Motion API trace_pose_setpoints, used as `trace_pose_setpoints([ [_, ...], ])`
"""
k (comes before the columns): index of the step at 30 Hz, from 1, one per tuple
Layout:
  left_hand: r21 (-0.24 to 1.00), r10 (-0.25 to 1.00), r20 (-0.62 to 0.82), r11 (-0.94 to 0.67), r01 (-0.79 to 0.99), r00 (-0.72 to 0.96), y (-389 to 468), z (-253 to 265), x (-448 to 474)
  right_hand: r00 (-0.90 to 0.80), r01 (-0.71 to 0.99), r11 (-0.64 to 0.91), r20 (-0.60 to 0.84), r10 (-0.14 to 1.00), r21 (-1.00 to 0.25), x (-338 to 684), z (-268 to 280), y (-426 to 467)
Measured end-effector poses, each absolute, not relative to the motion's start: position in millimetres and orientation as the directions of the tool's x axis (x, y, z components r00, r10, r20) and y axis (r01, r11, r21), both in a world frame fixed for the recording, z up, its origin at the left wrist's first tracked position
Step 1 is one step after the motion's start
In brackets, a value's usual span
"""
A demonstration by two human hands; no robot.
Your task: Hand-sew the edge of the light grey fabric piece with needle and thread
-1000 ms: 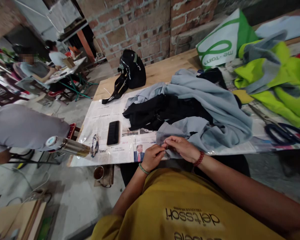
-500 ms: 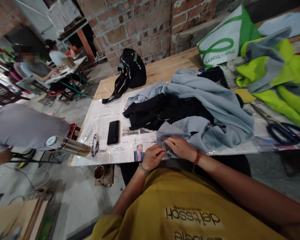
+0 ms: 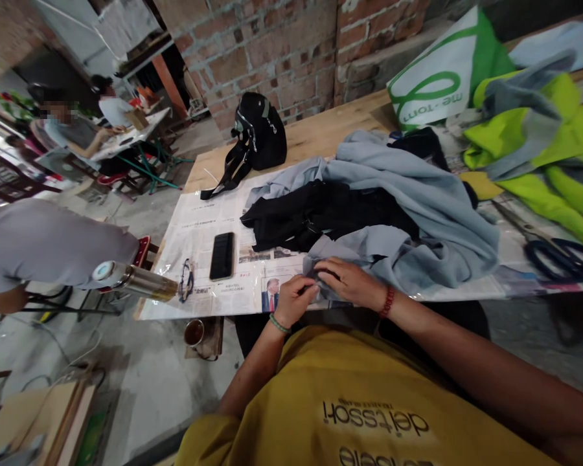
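A light grey garment [image 3: 447, 213] lies rumpled on the table, with a black cloth piece [image 3: 330, 217] resting across it. My right hand [image 3: 352, 285], with a red beaded bracelet at the wrist, is curled over the near edge of the grey garment and pinches it. Just to its left is my left hand [image 3: 293, 302], thumb and forefinger pressed together; whatever is in that pinch is too small to make out. A green bracelet circles my left wrist. The fingertips of both hands are close together, near the table's front edge.
Newspaper under clear plastic covers the table [image 3: 168, 255]. On it are a phone [image 3: 222, 255], glasses [image 3: 186, 280], a flask [image 3: 136, 280], a black bag [image 3: 260, 133], large scissors [image 3: 558, 249], yellow-green clothing [image 3: 529, 142] and a green-white bag [image 3: 432, 84]. A seated person [image 3: 53, 246] is at left.
My right fingers have shifted slightly left and spread a little over the cloth edge. My left hand has turned slightly, its pinch a bit nearer the front edge's left side.
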State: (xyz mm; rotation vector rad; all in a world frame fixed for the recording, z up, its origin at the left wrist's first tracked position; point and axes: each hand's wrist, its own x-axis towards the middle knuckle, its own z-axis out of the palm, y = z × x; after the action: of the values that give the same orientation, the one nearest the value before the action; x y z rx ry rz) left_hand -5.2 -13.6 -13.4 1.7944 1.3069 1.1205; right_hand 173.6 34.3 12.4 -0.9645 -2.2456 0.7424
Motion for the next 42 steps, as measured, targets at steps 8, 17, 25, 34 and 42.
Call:
trace_pose_setpoints([
  [8, 0.965, 0.995, 0.044, -0.066, 0.254, 0.091, -7.8, -16.6, -13.7, -0.594, 0.339, 0.759, 0.500, 0.630, -0.555, 187.4, 13.9, 23.3],
  [17, 0.982, 0.997, -0.005, -0.010, 0.187, 0.081, -8.4, -19.1, -13.6, -0.600, 0.362, 0.795, 0.531, 0.598, -0.487, 172.5, -7.5, 16.8],
  [25, 0.979, 0.996, 0.015, -0.033, 0.200, 0.092, -8.6, -15.7, -13.2, -0.578, 0.354, 0.841, 0.611, 0.541, -0.409, 170.4, -6.5, 16.4],
  [34, 0.982, 0.997, 0.002, -0.017, 0.191, 0.075, -8.4, -17.4, -14.0, -0.585, 0.350, 0.831, 0.591, 0.555, -0.433, 166.9, -7.7, 17.7],
  [42, 0.953, 0.991, 0.086, -0.112, 0.282, 0.103, -8.3, -17.5, -12.8, -0.500, 0.371, 0.817, 0.646, 0.576, -0.441, 164.1, -6.7, 15.0],
])
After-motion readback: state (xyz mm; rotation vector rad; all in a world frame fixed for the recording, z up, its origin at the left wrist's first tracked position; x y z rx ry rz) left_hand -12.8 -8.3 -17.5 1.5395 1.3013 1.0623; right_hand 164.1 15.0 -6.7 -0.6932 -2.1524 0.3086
